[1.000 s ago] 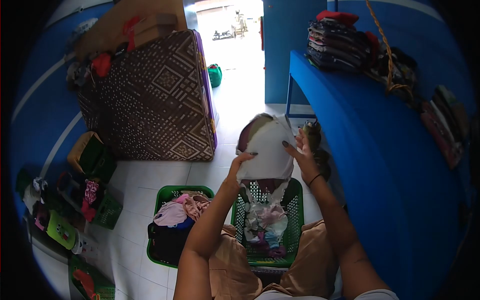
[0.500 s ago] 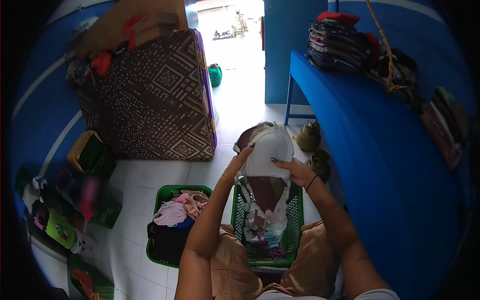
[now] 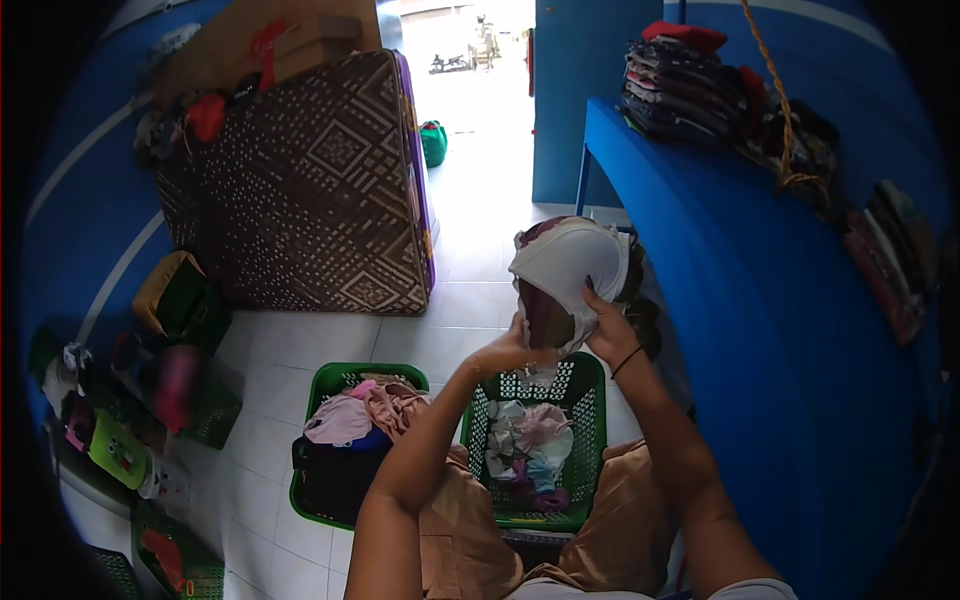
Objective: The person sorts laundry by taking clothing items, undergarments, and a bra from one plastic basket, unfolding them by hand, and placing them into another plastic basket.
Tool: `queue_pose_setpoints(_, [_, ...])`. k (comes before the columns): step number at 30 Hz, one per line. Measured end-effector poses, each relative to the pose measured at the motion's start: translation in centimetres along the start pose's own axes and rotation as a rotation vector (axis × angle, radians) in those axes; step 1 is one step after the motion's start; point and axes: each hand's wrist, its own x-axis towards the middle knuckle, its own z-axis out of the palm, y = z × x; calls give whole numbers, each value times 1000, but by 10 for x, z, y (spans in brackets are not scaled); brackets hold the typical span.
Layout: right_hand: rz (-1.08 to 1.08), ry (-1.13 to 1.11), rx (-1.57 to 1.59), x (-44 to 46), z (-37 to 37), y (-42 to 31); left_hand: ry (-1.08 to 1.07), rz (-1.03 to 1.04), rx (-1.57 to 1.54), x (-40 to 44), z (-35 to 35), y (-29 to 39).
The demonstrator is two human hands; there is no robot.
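Observation:
Both hands hold a stack of nested bras (image 3: 575,262), a white one outermost with maroon and olive fabric showing at its edges. My left hand (image 3: 505,350) closes on the lower left edge, its fingertips partly hidden by the fabric. On the right side my right hand (image 3: 610,328) grips the stack, thumb pressed on the white cup. Below them, between my knees, a green plastic basket (image 3: 592,420) contains small white, pink, light blue and purple garments (image 3: 535,445).
Left of it, another green basket (image 3: 312,395) holds pink and black clothes. A patterned mattress (image 3: 310,200) leans upright. Folded clothes (image 3: 680,90) lie on a blue surface (image 3: 700,300) at right. More baskets (image 3: 215,420) line the left wall. A bright doorway opens ahead.
The bra stack has been lifted up and right, away from the basket, and turned. My left hand has moved down to its lower edge. More of the basket's contents show.

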Motion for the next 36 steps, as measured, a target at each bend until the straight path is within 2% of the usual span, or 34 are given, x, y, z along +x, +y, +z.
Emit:
queue_pose_setpoints(4, [103,-42,114,-7,10,9,400,340,404,32,21,-65])
queue_pose_setpoints(5, [108,-44,113,-9,11,9,405,338,403,35,26,-62])
queue_pose_setpoints(9, [113,-42,141,-11,16,15,304,63,-298,39,20,-40])
queue_pose_setpoints(11, [189,-65,119,-11,13,14,289,-61,-660,29,12,-31])
queue_pose_setpoints(12, [230,-86,115,-9,10,14,282,47,-793,26,14,-25])
queue_pose_setpoints(14, [220,35,80,-6,4,13,215,94,-939,28,13,-19])
queue_pose_setpoints(16, [242,90,-29,-7,2,8,36,261,-924,22,10,-14])
queue_pose_setpoints(17, [269,73,-34,-7,1,7,69,267,-925,17,8,-10])
queue_pose_setpoints(19, [277,34,-131,-8,-2,10,-4,245,-800,9,9,1])
queue_pose_setpoints(21, [260,22,-223,-9,-5,22,174,28,-864,7,13,10])
queue_pose_setpoints(24, [154,21,-485,-10,-8,38,271,16,-874,20,17,-16])
queue_pose_setpoints(29, [132,10,-665,-14,-1,31,486,-20,-898,43,-2,-48])
queue_pose_setpoints(33, [86,2,-850,-18,9,20,648,-42,-912,38,-67,-59])
queue_pose_setpoints(36, [32,24,-959,-22,10,8,773,-62,-925,-3,-133,-73])
